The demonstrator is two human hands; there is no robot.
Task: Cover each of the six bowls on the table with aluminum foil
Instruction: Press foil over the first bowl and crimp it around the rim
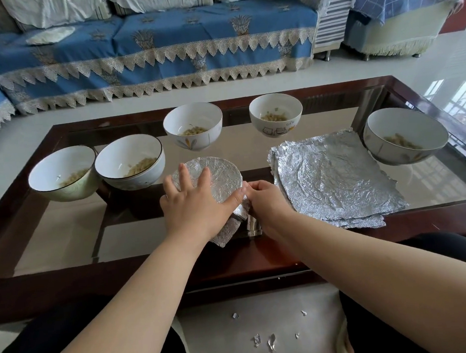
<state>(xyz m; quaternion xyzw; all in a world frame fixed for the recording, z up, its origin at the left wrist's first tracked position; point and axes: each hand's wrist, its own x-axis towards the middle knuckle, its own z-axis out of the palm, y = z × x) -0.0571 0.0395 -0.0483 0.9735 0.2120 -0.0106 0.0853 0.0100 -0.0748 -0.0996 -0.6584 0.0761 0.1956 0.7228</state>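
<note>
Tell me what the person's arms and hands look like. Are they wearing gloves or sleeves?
No gloves and no sleeves in view. Both the left hand and the right hand are bare, and both forearms are bare as far up as the picture shows. I see no rings, watch or bracelets. The nails look short and plain.

a home living room: a blue lace-trimmed sofa behind a glass-topped coffee table on pale tiled floor.
</note>
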